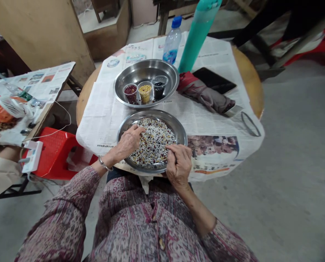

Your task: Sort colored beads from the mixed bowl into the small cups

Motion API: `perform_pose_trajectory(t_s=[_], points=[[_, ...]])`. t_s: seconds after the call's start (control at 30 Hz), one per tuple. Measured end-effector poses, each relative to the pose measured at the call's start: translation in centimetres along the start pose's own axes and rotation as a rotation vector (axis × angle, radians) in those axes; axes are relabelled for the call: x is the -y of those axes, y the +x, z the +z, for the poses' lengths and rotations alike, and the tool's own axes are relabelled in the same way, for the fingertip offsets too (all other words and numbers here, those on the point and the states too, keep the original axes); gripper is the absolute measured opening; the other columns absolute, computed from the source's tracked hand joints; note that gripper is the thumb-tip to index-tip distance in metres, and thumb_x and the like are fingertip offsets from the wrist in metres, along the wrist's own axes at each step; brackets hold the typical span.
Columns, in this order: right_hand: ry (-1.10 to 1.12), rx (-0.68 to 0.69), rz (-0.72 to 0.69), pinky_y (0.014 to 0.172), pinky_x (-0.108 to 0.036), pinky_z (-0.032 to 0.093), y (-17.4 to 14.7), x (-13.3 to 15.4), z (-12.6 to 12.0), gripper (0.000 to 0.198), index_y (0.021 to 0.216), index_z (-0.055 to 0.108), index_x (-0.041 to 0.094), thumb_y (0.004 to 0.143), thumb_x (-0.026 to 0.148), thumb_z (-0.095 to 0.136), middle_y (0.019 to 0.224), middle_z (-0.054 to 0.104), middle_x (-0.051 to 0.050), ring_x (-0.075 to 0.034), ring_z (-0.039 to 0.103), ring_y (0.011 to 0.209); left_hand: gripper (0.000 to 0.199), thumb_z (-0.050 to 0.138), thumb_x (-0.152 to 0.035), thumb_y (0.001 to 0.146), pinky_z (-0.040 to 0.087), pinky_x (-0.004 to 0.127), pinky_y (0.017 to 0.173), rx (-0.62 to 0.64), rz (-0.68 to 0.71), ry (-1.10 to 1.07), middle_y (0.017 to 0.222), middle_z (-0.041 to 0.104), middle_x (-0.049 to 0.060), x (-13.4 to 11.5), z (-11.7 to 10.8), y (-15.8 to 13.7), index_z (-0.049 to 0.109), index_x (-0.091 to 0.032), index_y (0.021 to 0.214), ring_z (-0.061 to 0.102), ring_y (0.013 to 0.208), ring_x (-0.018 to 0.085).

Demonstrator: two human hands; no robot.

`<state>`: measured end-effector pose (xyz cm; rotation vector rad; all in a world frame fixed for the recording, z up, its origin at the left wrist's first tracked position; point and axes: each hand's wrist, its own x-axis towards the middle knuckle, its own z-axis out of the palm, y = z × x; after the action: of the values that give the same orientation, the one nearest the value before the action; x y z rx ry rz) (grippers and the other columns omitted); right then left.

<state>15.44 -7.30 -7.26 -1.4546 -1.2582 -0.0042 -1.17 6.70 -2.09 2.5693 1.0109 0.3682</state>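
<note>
A shallow steel basin (pixel 184 134) near the table's front edge holds mixed grain (pixel 154 138): white rice-like grains with dark red, yellow and black beans among them. Over its left side, my left hand (pixel 130 141) reaches in with bent fingers drawn together at the grain. My right hand (pixel 179 163) is at the right rim, fingers curled and thumb tucked in, fingertips at the grain. Whatever either hand pinches is too small to see. Behind stands a larger steel basin (pixel 146 65) with three clear cups: red beans (pixel 130 94), yellow beans (pixel 145 91) and black beans (pixel 159 89).
Newspaper (pixel 97 109) covers the round table. At the back are a blue-capped bottle (pixel 172 45) and a tall teal bottle (pixel 199 34). A folded umbrella (pixel 206 94) and a dark tablet-like slab (pixel 214 80) lie right. A red stool (pixel 54 149) and power strip (pixel 32 156) stand left.
</note>
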Motion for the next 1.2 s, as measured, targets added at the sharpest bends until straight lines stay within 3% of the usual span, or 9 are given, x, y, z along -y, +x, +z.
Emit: perform_pose_trajectory(t_s=[0.27,0.5,0.7,0.8,1.0,1.1,1.2], points=[[0.006,0.003,-0.027,0.091,-0.043,0.047,0.0,0.1,-0.1,0.021,0.101,0.068,0.024,0.094,0.016,0.049,0.095,0.070,-0.005,-0.022,0.059,0.098,0.044,0.038,0.003,0.085,0.051,0.032,0.091,0.095,0.044,0.142,0.117,0.056,0.010,-3.2,0.5,1.4,0.060,-0.016,0.118,0.056,0.103,0.019],[-0.013,0.020,0.004,0.091,-0.043,0.048,0.1,0.2,-0.2,0.020,0.098,0.068,0.024,0.094,0.018,0.049,0.093,0.070,-0.005,-0.022,0.060,0.096,0.041,0.038,0.000,0.090,0.051,0.031,0.091,0.194,0.232,0.125,0.112,0.058,0.006,-3.8,0.5,1.5,0.061,-0.020,0.117,0.055,0.107,0.019],[-0.003,0.005,-0.019,0.091,-0.044,0.049,0.0,0.1,-0.2,0.021,0.099,0.068,0.024,0.093,0.017,0.049,0.093,0.070,-0.005,-0.023,0.060,0.097,0.040,0.041,0.000,0.087,0.052,0.033,0.093,0.023,0.075,-0.006,0.113,0.061,0.007,-1.8,-1.1,0.0,0.063,-0.020,0.114,0.059,0.102,0.017],[-0.002,0.007,-0.010,0.091,-0.045,0.048,0.0,0.0,-0.1,0.021,0.098,0.069,0.024,0.093,0.017,0.050,0.093,0.070,-0.004,-0.023,0.060,0.097,0.033,0.045,-0.004,0.086,0.055,0.034,0.089,-0.075,-0.075,-0.163,0.105,0.065,0.006,-1.2,-1.0,-0.6,0.067,-0.019,0.106,0.063,0.093,0.015],[-0.002,0.017,-0.008,0.091,-0.043,0.047,0.0,0.0,-0.1,0.020,0.096,0.068,0.024,0.093,0.018,0.050,0.091,0.070,-0.004,-0.022,0.060,0.095,0.036,0.038,-0.007,0.092,0.060,0.032,0.079,0.046,-0.288,-0.665,0.105,0.072,0.013,-1.4,-0.2,-1.1,0.062,-0.011,0.119,0.069,0.091,0.015],[-0.004,0.014,-0.016,0.091,-0.042,0.046,0.0,0.1,-0.2,0.019,0.096,0.068,0.024,0.094,0.018,0.049,0.091,0.070,-0.004,-0.022,0.060,0.096,0.033,0.040,-0.012,0.096,0.059,0.031,0.074,0.036,-0.349,-0.657,0.103,0.074,0.015,-1.4,-0.6,-0.9,0.063,-0.010,0.120,0.069,0.085,0.015],[-0.002,0.014,-0.030,0.091,-0.043,0.046,0.1,0.1,-0.2,0.020,0.097,0.068,0.024,0.094,0.018,0.049,0.091,0.071,-0.004,-0.022,0.061,0.095,0.024,0.053,-0.020,0.092,0.056,0.028,0.070,-0.030,-0.351,-0.548,0.089,0.073,0.007,-1.2,-1.1,-0.9,0.069,-0.015,0.110,0.065,0.077,0.013]])
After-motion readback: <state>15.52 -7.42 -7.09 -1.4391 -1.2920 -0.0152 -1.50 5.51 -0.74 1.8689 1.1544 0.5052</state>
